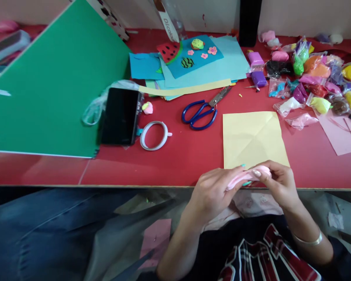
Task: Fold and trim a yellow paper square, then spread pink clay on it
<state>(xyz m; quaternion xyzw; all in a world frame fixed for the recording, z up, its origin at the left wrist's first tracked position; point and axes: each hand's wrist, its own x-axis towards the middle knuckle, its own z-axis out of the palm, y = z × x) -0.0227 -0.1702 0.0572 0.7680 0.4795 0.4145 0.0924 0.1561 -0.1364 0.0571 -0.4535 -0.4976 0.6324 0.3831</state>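
A strip of soft pink clay (242, 176) is stretched between my two hands, above the table's front edge. My left hand (212, 191) has its fingers closed on the strip's left end. The thumb and fingers of my right hand (280, 183) pinch the thicker right end. Just beyond my hands lies a creased, pale yellow paper square (253, 136). Blue-handled scissors (200, 114) rest on the red table, to the left of that paper, with their blades pointing to the back right.
Many bagged clay lumps (318, 70) cover the back right. Left are a tape roll (142, 136), a black phone (120, 116) and a large green board (61, 86). Blue sheets (204, 74) with clay fruit and flowers lie at the back. Someone's jeans-clad leg (46, 230) shows lower left.
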